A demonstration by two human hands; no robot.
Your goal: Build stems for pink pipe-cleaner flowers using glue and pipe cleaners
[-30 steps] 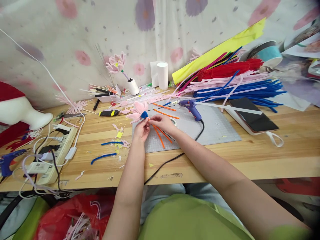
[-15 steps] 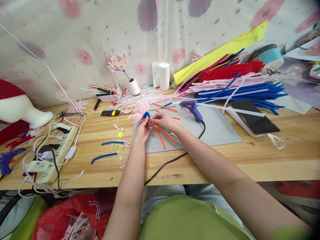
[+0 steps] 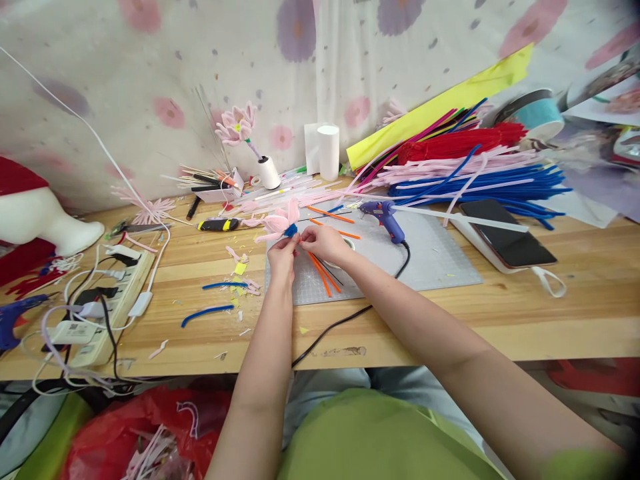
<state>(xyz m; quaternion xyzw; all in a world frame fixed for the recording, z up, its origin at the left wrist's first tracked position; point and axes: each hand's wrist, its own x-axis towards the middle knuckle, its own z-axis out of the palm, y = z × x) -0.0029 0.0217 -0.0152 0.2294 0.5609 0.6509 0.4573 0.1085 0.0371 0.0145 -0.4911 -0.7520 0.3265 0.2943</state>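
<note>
A pink pipe-cleaner flower (image 3: 276, 223) with a blue base is pinched at its stem end by my left hand (image 3: 284, 253). My right hand (image 3: 323, 241) is closed right beside it, its fingertips at the top of the stem just under the blue base. Orange pipe cleaners (image 3: 320, 270) and a thin dark stem slant down from under my fingers over the grey cutting mat (image 3: 430, 260). Fingers hide the exact spot where stem and orange strips meet. More orange pieces (image 3: 343, 233) lie on the mat behind my right hand.
A purple glue gun (image 3: 383, 217) lies on the mat, its black cord running to the table's front edge. Bundles of blue pipe cleaners (image 3: 500, 183) and a phone (image 3: 510, 233) are at right. A power strip (image 3: 117, 307) with tangled cables is at left.
The flower has tilted a little and turned its petals more sideways. My right fingers have come closer to my left ones, and the orange strips have drawn closer together.
</note>
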